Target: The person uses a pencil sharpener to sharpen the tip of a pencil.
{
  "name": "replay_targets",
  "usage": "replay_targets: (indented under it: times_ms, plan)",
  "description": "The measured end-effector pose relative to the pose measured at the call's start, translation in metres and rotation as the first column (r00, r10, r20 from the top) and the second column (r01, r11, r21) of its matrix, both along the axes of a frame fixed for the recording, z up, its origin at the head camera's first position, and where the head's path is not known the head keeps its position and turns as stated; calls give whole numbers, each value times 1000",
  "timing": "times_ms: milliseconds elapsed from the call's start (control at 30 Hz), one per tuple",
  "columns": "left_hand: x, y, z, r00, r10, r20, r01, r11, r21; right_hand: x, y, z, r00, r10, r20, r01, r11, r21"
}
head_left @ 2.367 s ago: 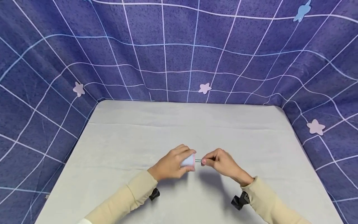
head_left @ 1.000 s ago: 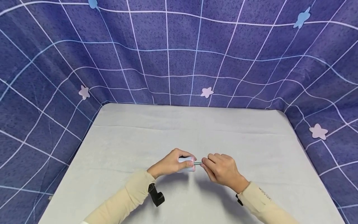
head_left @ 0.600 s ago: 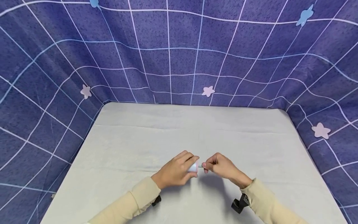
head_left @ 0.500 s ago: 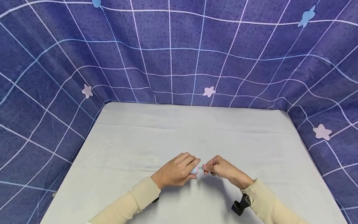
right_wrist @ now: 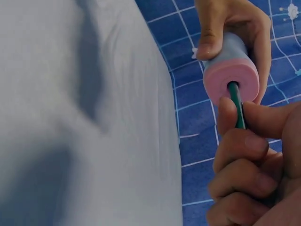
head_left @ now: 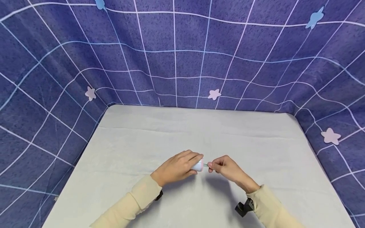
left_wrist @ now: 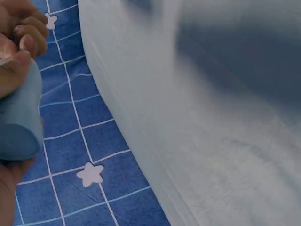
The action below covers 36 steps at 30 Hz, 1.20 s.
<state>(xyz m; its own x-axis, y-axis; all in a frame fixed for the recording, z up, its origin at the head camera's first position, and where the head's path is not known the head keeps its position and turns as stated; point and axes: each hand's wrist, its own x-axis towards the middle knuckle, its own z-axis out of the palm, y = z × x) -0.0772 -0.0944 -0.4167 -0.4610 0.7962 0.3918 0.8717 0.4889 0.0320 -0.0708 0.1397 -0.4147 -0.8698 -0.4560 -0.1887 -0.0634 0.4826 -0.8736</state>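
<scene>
My left hand (head_left: 176,166) grips a light-blue pencil sharpener (head_left: 197,165) held sideways above the table. The sharpener's pink end (right_wrist: 221,80), seen in the right wrist view, has a round hole facing my right hand (head_left: 226,167). A dark green pencil (right_wrist: 237,106) sits with its far end inside that hole. My right thumb and forefinger pinch the pencil close to the hole, the other fingers curled under. In the left wrist view the sharpener's smooth blue base (left_wrist: 19,141) shows between thumb and fingers. The pencil's tip is hidden inside.
A white cloth covers the table (head_left: 159,136). Purple-blue grid-patterned curtain (head_left: 182,60) with star shapes hangs along the back and both sides. Black wrist cameras (head_left: 244,207) sit at the cuffs of both beige sleeves.
Since a second ago, both hands have rolled: the left thumb has gone from the top to underneath, and the right hand has turned about the pencil. Lately both hands rose slightly in view.
</scene>
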Motion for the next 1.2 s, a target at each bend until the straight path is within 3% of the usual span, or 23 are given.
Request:
replay_targets:
  times_ms: [67,133,233,300,333,433,500,533,600,633,667,700,733,767,800,867,900,933,967,1000,1033,1100,1200]
  plan:
    - [-1,0,-1,999,14,46,-14,1000,-15,2,0,-1,992,10,-123,-3,998,60]
    - [-2,0,-2,994,38,99,-37,999,-8,3,-1,-2,954,44,-295,-4,991,137]
    - [-4,-2,-3,979,64,193,-73,997,40,5,-4,-4,823,90,-561,47,973,224]
    - [-4,-3,0,964,74,255,-96,993,75,5,-5,-7,693,111,-712,89,967,238]
    - [-5,-4,1,955,77,288,-107,990,90,4,-6,-8,616,117,-779,117,964,237]
    - [-5,-5,9,913,76,401,-137,983,126,2,-8,-12,338,132,-932,198,958,208]
    - [-7,-5,13,869,66,491,-153,979,138,-1,-9,-13,145,141,-979,247,953,173]
    - [-7,-6,15,843,55,534,-155,977,144,-2,-10,-13,65,141,-988,264,952,153]
    - [-8,-6,18,792,32,610,-158,975,154,-5,-10,-14,-45,137,-990,269,956,120]
    - [-9,-5,19,773,20,634,-155,975,158,-5,-11,-14,-69,131,-989,260,959,108]
    - [-9,-5,19,762,8,647,-148,975,163,-5,-11,-13,-70,125,-990,251,962,104]
    - [-9,-4,19,764,0,646,-139,977,164,-4,-11,-13,-43,122,-992,240,965,108]
    - [-9,-3,18,780,-3,625,-128,978,165,-3,-10,-12,5,115,-993,226,968,113]
    - [-8,-3,16,813,-4,582,-112,980,163,-2,-10,-11,90,111,-990,209,970,128]
    - [-7,-2,14,856,-5,517,-89,984,155,0,-10,-10,209,104,-972,186,972,144]
    - [-5,1,9,946,-2,324,-40,992,124,4,-8,-4,527,77,-847,129,977,168]
    - [-3,2,5,978,-3,208,-19,995,103,5,-7,0,684,56,-728,104,979,173]
    - [-2,4,0,995,-6,95,-2,996,88,6,-6,3,812,29,-583,82,983,164]
    - [-1,5,-4,1000,-15,-11,16,997,76,6,-5,8,904,9,-427,63,986,154]
    - [0,7,-7,995,-23,-93,29,998,64,5,-3,11,959,-7,-283,47,990,135]
    - [2,8,-10,988,-29,-149,38,998,58,4,-2,13,987,-13,-163,32,992,119]
    - [3,9,-14,979,-31,-202,45,997,62,2,-1,16,1000,4,-27,-1,995,95]
    - [2,8,-14,982,-18,-187,33,996,78,2,0,13,998,22,-64,-15,994,108]
